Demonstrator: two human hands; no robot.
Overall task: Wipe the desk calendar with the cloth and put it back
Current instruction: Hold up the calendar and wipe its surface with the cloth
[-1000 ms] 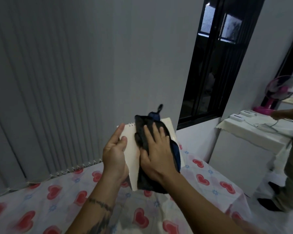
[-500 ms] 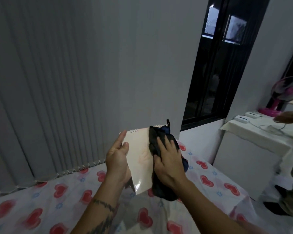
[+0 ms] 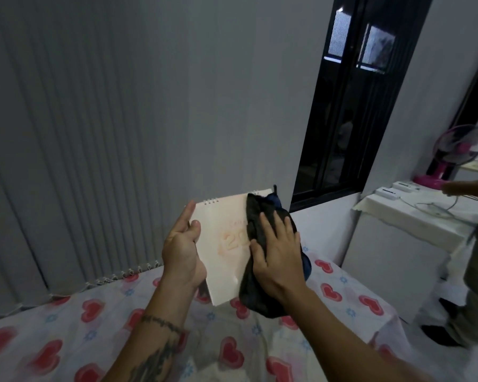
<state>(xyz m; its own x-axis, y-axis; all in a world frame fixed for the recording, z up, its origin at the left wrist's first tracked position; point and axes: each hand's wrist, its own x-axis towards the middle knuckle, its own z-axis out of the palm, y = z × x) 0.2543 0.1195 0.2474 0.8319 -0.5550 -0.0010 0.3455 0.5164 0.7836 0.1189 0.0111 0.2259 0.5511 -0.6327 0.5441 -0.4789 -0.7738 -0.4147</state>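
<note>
A cream spiral-bound desk calendar (image 3: 221,238) is held up in the air above the table, its pale front page facing me with faint orange digits. My left hand (image 3: 183,249) grips its left edge, thumb on the front. A dark cloth with a blue part (image 3: 255,224) covers the calendar's right side and hangs below it. My right hand (image 3: 278,252) lies flat on the cloth, fingers spread, pressing it against the page.
A table with a white cloth printed with red hearts (image 3: 66,340) lies below my arms. Grey vertical blinds (image 3: 94,133) stand behind it. To the right are a dark window (image 3: 351,106), a white cabinet (image 3: 398,244) with a pink fan (image 3: 453,155), and another person (image 3: 475,285).
My right hand has slid the cloth rightward across the calendar, uncovering more of the page. The calendar now faces me more squarely.
</note>
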